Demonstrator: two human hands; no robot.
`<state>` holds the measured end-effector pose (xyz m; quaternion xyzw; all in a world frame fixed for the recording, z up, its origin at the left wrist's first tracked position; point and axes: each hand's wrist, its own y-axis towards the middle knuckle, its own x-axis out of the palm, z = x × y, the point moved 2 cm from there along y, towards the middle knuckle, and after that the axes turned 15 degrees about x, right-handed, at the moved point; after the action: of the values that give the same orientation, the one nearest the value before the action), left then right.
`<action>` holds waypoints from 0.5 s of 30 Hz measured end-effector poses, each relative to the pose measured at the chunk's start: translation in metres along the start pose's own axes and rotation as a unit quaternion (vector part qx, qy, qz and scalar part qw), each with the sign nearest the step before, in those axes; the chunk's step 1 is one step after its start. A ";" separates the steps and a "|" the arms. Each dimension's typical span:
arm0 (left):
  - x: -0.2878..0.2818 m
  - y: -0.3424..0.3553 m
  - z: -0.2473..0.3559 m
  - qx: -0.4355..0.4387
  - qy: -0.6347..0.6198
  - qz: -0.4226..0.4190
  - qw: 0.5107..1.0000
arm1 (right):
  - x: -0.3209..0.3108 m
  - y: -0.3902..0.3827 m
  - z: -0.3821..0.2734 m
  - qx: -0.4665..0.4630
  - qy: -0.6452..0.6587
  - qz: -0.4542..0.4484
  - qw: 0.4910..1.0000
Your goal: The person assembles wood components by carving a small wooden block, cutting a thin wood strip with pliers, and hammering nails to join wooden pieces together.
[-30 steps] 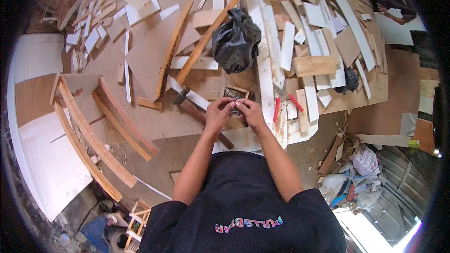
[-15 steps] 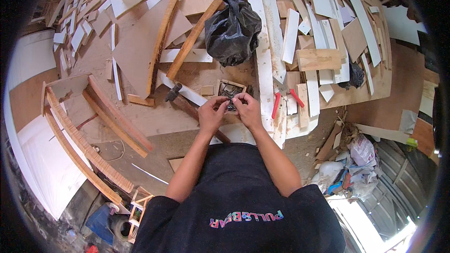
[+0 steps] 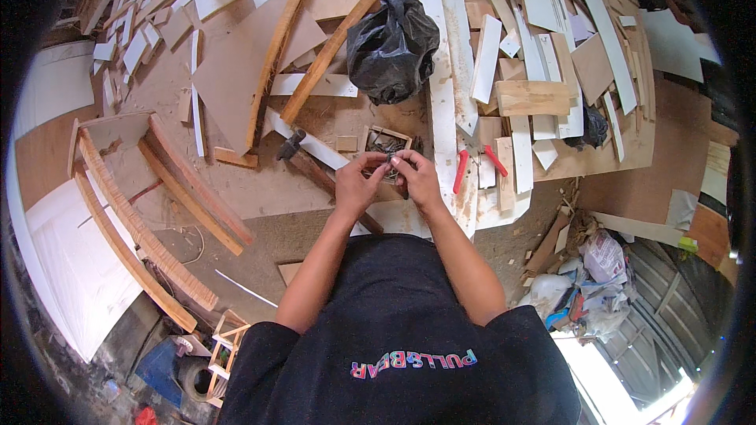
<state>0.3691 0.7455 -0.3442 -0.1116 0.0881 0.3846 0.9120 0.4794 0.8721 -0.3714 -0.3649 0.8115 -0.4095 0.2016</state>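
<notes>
My left hand (image 3: 359,182) and my right hand (image 3: 418,179) meet at the near side of a small square wooden box (image 3: 387,133). Both are closed, thumbs and fingertips pinched together at one spot. Between them is something small and dark, too small to name. Inside the box lie many thin dark pieces that look like nails (image 3: 379,143). A hammer (image 3: 291,146) rests left of my left hand, its handle slanting toward me. To the right of my right hand lies a tool with two red handles (image 3: 461,172), probably pliers.
A black plastic bag (image 3: 392,47) sits beyond the box. Long wooden strips (image 3: 277,63) and white board offcuts (image 3: 486,59) cover much of the worktable. A curved wooden frame (image 3: 142,208) stands at the left. Plastic bags (image 3: 602,267) lie at the lower right.
My fingertips have shifted slightly down, and the fingers of my right hand curl in more. The surroundings shift a little with my head; the tools stay put.
</notes>
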 end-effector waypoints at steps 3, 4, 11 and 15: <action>-0.003 -0.005 0.000 -0.021 0.017 0.001 1.000 | -0.006 0.006 -0.001 -0.008 -0.003 0.022 1.000; -0.006 -0.006 -0.001 -0.028 0.029 -0.003 0.999 | -0.008 0.007 -0.003 -0.025 -0.039 0.037 0.998; -0.015 -0.024 -0.023 0.012 0.021 0.027 0.999 | 0.004 -0.030 -0.030 -0.167 -0.227 0.082 0.956; -0.021 -0.040 -0.006 0.003 0.016 -0.015 1.000 | 0.005 -0.054 -0.028 -0.210 -0.275 -0.001 0.938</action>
<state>0.3829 0.7027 -0.3397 -0.1161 0.1017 0.3684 0.9167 0.4820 0.8614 -0.3112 -0.4983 0.7917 -0.1135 0.3347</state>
